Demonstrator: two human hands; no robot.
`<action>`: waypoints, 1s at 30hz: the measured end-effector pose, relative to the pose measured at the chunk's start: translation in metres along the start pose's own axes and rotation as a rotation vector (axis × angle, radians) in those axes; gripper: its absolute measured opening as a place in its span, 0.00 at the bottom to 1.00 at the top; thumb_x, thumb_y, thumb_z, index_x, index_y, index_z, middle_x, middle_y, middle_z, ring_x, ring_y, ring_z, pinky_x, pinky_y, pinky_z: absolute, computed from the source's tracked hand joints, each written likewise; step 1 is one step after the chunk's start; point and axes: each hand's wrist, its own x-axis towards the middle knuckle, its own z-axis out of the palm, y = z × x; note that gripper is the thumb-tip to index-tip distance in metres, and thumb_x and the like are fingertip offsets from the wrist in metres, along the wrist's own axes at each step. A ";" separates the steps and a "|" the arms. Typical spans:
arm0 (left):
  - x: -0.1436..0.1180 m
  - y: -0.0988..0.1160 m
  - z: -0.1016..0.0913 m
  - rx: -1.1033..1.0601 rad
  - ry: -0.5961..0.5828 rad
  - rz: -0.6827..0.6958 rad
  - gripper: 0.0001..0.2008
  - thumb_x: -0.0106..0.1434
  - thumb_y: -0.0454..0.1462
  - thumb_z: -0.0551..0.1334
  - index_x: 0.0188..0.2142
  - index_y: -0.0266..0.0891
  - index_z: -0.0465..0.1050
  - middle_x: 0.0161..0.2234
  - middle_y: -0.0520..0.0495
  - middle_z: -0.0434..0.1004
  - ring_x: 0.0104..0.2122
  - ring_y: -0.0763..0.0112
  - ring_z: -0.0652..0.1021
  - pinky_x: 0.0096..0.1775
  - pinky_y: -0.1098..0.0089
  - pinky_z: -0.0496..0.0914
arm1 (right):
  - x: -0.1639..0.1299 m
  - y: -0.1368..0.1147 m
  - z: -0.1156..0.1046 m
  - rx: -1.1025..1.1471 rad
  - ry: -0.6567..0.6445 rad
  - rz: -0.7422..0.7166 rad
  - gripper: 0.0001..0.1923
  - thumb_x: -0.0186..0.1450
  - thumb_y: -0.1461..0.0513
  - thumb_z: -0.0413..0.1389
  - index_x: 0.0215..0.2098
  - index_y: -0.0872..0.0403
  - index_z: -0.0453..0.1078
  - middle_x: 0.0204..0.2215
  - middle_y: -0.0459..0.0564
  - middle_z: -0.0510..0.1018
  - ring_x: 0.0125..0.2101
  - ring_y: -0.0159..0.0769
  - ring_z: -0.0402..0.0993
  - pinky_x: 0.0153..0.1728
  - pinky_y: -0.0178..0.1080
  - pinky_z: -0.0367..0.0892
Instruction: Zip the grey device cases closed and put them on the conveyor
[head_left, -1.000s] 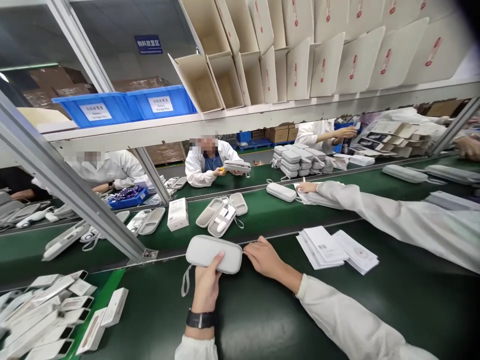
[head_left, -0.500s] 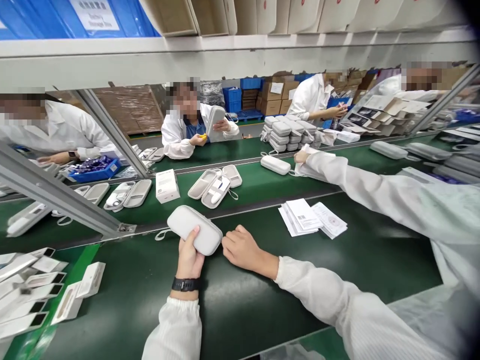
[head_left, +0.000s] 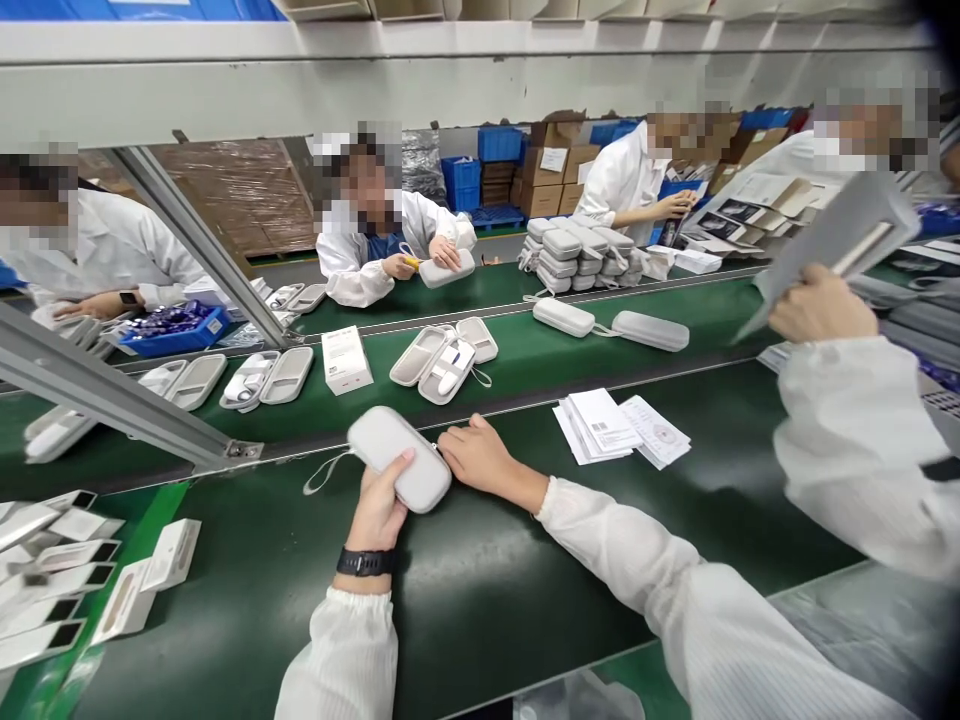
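A light grey zip case (head_left: 400, 458), closed, is gripped in my left hand (head_left: 381, 505), thumb across its top and fingers beneath. The case is tilted above the green work surface, and its wrist strap (head_left: 328, 473) hangs off the left end. My right hand (head_left: 480, 458) is closed in a pinch at the case's right edge, on the zipper pull; a tiny bit of it shows beside the fingertips, the rest is hidden. To the right of my hands lie white leaflets (head_left: 600, 425) on the green surface.
Beyond a low rail, open cases (head_left: 450, 365), a white box (head_left: 346, 360) and closed cases (head_left: 649, 330) lie on the belt. A metal post (head_left: 135, 390) slants at left, near small white boxes (head_left: 172, 553). A co-worker's hand (head_left: 821, 303) holds a grey sheet-like item at right.
My right hand has shifted slightly up along the case's edge. The co-worker's arm at right has pulled back from the belt, lifting an item and leaving a second closed case in view.
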 end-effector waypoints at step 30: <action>0.012 -0.019 0.028 0.484 -0.241 0.163 0.28 0.57 0.50 0.71 0.54 0.39 0.75 0.56 0.35 0.73 0.54 0.55 0.75 0.52 0.65 0.71 | -0.022 0.052 -0.042 1.034 0.113 0.595 0.29 0.63 0.52 0.64 0.59 0.52 0.65 0.49 0.55 0.78 0.46 0.42 0.77 0.45 0.42 0.73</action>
